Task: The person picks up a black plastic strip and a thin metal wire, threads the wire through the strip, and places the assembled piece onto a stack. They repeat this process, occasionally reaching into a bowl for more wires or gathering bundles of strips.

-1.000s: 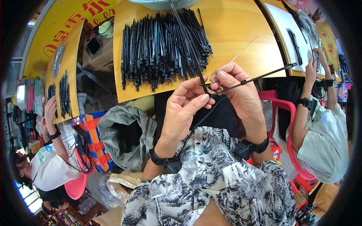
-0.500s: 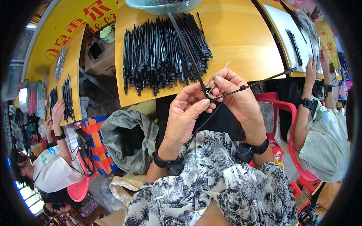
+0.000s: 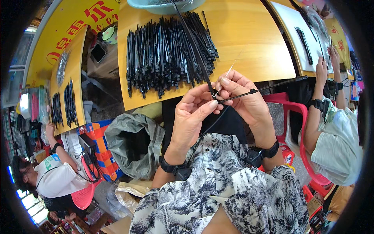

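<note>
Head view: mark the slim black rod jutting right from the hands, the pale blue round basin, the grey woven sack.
Slim black rod [image 3: 253,91], head view: its small bump.
Pale blue round basin [image 3: 156,9], head view: outer wall.
Grey woven sack [image 3: 144,164], head view: lower wall.

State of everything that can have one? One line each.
Left hand: closed, pinching a black strap
Right hand: closed, pinching a thin wire
Black strap: nearly straight, extending past the right hand
Thin wire: slanted, lower end hooked
Black band: straight, running up over the strips
Black strips: lying bunched, overlapping
Grey sack: open
Basin: upright, partly out of view
Phone: screen dark
</note>
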Demonstrator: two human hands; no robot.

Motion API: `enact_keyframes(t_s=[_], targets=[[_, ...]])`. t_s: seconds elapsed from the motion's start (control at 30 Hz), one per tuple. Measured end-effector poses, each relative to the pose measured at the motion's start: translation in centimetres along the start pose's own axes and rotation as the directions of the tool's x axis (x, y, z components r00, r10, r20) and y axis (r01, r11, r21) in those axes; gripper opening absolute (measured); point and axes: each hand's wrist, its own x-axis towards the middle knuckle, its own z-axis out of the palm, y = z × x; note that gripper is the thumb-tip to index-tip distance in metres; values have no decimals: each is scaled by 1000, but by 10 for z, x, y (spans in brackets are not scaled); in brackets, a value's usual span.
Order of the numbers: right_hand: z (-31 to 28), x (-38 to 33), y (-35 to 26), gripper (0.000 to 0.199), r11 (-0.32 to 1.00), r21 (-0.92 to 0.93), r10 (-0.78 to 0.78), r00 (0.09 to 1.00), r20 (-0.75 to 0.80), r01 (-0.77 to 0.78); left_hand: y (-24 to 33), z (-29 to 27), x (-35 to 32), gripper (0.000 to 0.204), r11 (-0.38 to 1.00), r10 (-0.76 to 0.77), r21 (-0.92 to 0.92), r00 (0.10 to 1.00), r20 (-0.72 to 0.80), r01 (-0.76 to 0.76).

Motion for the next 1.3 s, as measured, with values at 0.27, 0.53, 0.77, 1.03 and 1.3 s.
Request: enact_keyframes(t_s=[0.27, 0.53, 0.77, 1.03, 1.3], targets=[[-2, 2, 2, 12, 995, 73, 67, 998, 3, -68, -1, -1, -1, 34, 1000, -9, -20, 1000, 4, 9], [7, -12, -7, 13, 986, -157, -64, 994, -84, 50, -2, 2, 3, 16, 999, -8, -53, 987, -159, -1], [8, -27, -26, 25, 982, -68, -179, 981, -75, 174, -5, -1, 5, 13, 991, 78, 124, 970, -228, -51], [-5, -16, -33, 22, 968, -112, -239, 962, -128, 226, 0, 11, 9, 12, 976, -198, 85, 978, -66, 203], [1, -10, -27, 17, 979, -102, -189, 976, -112, 178, -2, 12, 17, 11, 971, -239, 25, 971, 27, 238]])
